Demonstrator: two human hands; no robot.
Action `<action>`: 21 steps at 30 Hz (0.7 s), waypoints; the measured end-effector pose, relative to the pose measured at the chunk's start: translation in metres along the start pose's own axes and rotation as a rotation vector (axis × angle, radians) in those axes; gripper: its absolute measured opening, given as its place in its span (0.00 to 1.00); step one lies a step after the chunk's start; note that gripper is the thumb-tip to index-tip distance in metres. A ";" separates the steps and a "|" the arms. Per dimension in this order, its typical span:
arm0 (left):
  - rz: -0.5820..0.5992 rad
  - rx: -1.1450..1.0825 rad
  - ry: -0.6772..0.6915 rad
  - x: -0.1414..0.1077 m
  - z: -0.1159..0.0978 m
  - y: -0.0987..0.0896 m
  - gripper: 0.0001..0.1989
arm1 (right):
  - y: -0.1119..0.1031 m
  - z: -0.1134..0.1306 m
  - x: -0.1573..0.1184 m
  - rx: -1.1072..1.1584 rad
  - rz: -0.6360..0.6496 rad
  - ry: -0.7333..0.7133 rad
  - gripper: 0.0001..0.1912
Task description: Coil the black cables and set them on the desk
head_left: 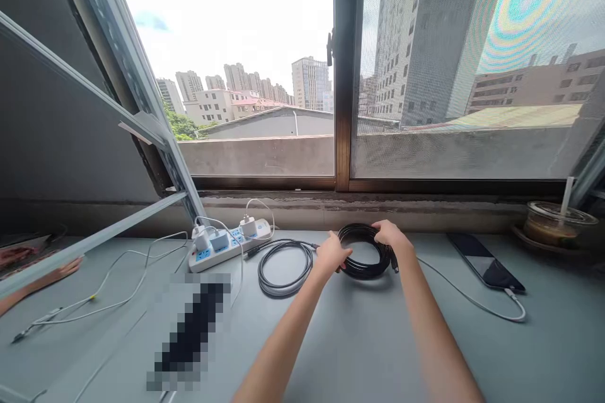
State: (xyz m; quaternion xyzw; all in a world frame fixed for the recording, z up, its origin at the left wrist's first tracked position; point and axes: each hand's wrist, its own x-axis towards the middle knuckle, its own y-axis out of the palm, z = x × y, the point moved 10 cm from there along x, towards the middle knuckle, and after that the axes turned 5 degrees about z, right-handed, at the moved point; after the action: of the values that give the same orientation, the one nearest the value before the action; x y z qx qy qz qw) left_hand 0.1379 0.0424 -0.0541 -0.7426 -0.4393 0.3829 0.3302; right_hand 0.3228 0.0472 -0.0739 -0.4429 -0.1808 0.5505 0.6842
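A coil of black cable (366, 269) lies at the middle of the grey table, close to the wall under the window. My left hand (332, 253) grips the coil's left side, with fingers closed around it and partly hidden. On the coil's upper right, my right hand (391, 236) has its fingers closed over the loops. A cable plug hangs by the coil's right edge, below that hand. Just left of my left hand rests a second coil, a thinner grey cable (283, 291), flat on the table.
A white power strip (227, 250) with plugged-in chargers stands at the back left. White cables (137, 252) trail leftwards, and another person's hand (70, 267) rests at far left behind a metal frame (177, 160). To the right are a charging phone (486, 263) and a lidded drink cup (555, 227).
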 end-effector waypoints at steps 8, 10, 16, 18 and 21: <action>-0.034 0.074 -0.001 0.003 0.003 -0.001 0.16 | 0.003 -0.002 -0.003 0.009 0.030 0.030 0.16; -0.045 0.087 0.003 0.002 0.002 -0.004 0.15 | 0.002 -0.002 -0.003 0.015 0.025 0.028 0.16; -0.036 0.121 0.019 0.000 -0.002 -0.009 0.09 | 0.001 -0.003 -0.006 0.029 0.020 0.053 0.16; -0.027 0.128 0.025 -0.001 -0.003 -0.009 0.09 | 0.002 -0.004 -0.007 0.030 0.016 0.066 0.16; -0.030 0.144 0.028 -0.002 -0.003 -0.010 0.08 | 0.002 -0.003 -0.007 0.028 0.008 0.080 0.15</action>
State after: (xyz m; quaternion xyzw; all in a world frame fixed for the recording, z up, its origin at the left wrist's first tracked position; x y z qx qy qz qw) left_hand 0.1360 0.0444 -0.0437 -0.7155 -0.4171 0.3980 0.3945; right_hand 0.3219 0.0391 -0.0754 -0.4554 -0.1439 0.5376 0.6948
